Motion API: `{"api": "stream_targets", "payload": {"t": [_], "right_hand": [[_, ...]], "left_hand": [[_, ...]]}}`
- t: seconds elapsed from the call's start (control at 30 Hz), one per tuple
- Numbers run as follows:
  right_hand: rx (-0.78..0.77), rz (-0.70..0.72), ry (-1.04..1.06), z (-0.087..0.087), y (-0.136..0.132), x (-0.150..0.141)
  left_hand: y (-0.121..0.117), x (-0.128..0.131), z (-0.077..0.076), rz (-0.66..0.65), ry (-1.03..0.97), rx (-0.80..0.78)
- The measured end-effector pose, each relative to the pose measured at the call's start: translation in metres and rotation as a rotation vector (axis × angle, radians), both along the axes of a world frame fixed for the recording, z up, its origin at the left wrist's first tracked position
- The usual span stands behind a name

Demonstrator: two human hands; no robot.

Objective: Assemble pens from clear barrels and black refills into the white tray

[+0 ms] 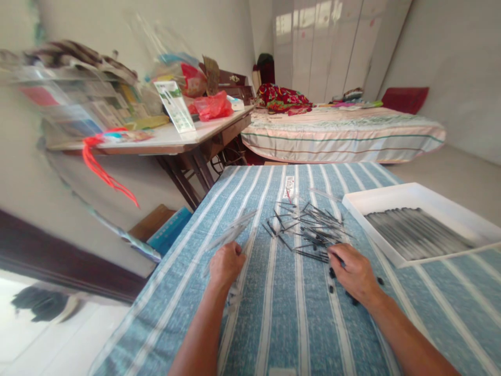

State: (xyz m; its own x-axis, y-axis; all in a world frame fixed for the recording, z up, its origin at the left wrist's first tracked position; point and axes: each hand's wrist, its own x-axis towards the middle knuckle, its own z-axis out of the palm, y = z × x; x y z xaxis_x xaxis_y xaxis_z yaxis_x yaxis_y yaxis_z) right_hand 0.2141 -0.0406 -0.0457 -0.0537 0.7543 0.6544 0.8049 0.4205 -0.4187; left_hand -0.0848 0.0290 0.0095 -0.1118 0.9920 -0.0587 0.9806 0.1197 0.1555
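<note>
My left hand (227, 265) is closed, fingers curled in, over the left part of the striped cloth; what it holds, if anything, is hidden. Just beyond it lie several clear, thin plastic tubes (235, 228), blurred. My right hand (354, 272) is closed in a pinch at the near right edge of a loose pile of thin black sticks (319, 224). Something dark shows at its fingertips, too small to name. Small black caps (331, 289) lie on the cloth beside and under that hand. More small clear pieces (234, 297) lie near my left wrist.
A white open box (399, 258) at the right holds a row of slim clear-and-black sticks (415, 232). The table wears a blue striped cloth (266, 324). A cluttered desk (164, 143) stands at the left, a bed (344, 133) beyond.
</note>
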Motion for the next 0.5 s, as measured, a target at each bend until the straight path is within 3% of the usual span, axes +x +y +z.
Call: {"api": "stream_targets", "payload": {"t": [0.1, 0.23, 0.37, 0.5], "right_hand": [[0.010, -0.023, 0.011, 0.001, 0.002, 0.003], [-0.008, -0.078, 0.016, 0.004, 0.004, 0.011], [-0.072, -0.115, 0.021, 0.009, 0.005, 0.024], [-0.155, -0.130, 0.000, 0.011, 0.004, 0.036]], "left_hand": [[-0.005, 0.006, 0.003, -0.032, -0.072, 0.079], [-0.014, 0.019, 0.006, -0.184, -0.359, 0.203], [-0.018, 0.029, -0.002, -0.266, -0.672, 0.176], [-0.019, 0.035, -0.008, -0.242, -0.937, 0.098]]}}
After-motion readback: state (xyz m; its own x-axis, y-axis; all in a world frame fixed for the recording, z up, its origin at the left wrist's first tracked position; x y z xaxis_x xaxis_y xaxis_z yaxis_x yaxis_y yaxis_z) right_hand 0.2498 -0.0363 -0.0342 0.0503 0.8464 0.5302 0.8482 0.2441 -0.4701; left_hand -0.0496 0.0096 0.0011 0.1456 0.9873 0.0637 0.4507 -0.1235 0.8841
